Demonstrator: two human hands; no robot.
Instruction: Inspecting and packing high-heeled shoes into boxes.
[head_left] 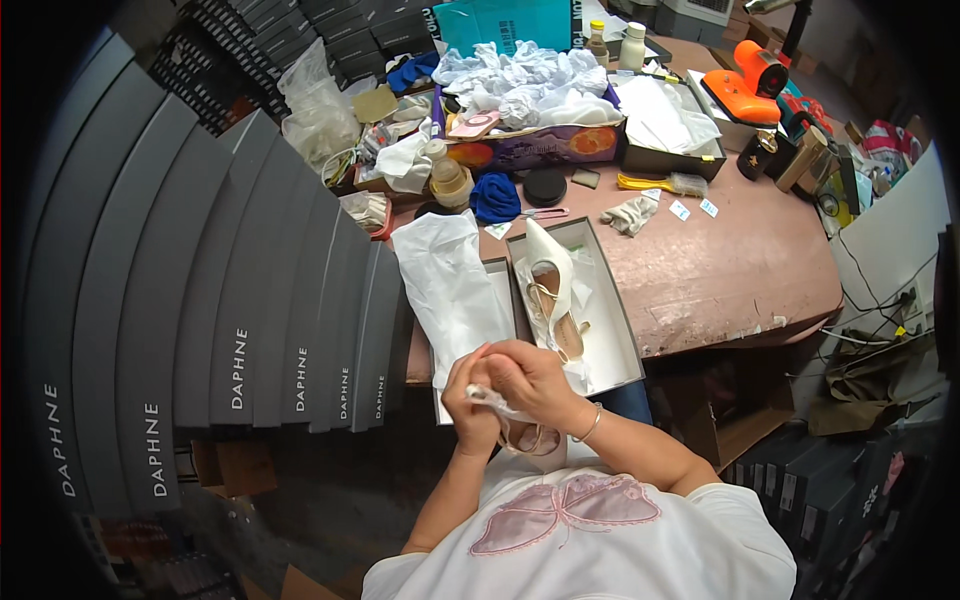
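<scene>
Close in front of my chest, both hands are closed around a white strappy shoe (533,440); much of it is hidden by my fingers. My left hand (472,405) wraps it from the left side. My right hand (535,380), with a bracelet at the wrist, presses against the left at the straps. Just beyond them, a matching white pointed shoe (556,262) lies toe away in an open grey-edged shoebox (606,345). White tissue paper (450,275) spills over the adjoining box part on the left.
Tall stacks of grey shoeboxes (230,270) rise at the left. Farther back on the pink table (720,270) stand a carton (530,150) of crumpled paper, a glue bottle (448,178), a blue cloth (495,198), a yellow brush (662,184) and an orange device (745,90).
</scene>
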